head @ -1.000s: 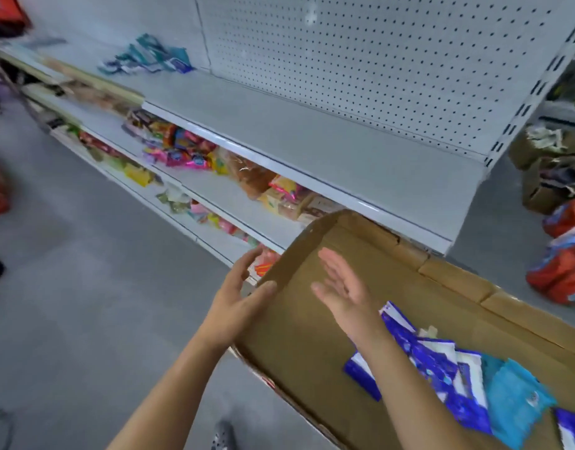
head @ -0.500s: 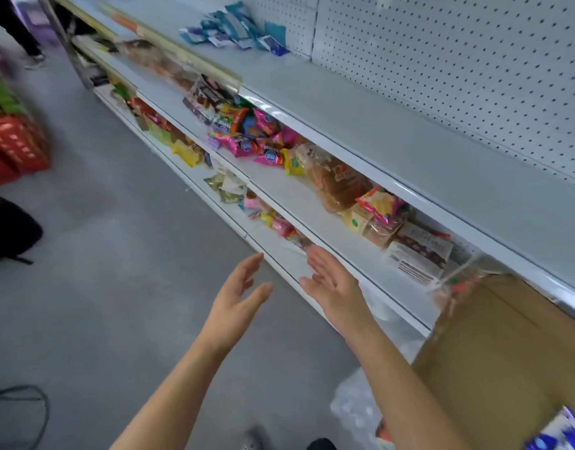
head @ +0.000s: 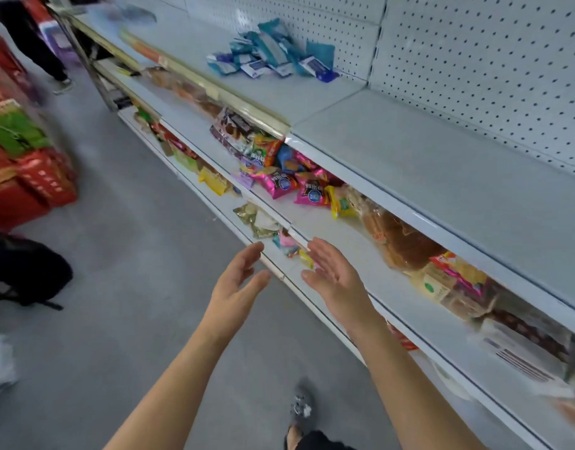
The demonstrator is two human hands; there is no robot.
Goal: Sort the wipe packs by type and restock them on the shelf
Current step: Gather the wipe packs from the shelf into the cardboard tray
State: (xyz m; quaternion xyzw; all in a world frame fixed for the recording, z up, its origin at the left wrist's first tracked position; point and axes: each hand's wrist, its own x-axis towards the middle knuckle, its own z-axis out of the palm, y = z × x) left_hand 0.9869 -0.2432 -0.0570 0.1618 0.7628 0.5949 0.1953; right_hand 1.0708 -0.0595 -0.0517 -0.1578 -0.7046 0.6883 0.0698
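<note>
— Up on the top shelf [head: 409, 151], at its back edge against the pegboard [head: 474, 60], are those the wipe packs [head: 273, 56]?
— Yes, teal and blue ones in a loose heap, some leaning on the board.
— And the hands?
— Left hand [head: 237, 284] and right hand [head: 334, 280] hover side by side at the front edge of the middle shelf [head: 354, 238], well apart from the heap. Their fingers are straight, their palms face each other, and they hold nothing.
— What's on that shelf?
— Snack bags [head: 279, 180] and wrapped bread [head: 403, 241].
</note>
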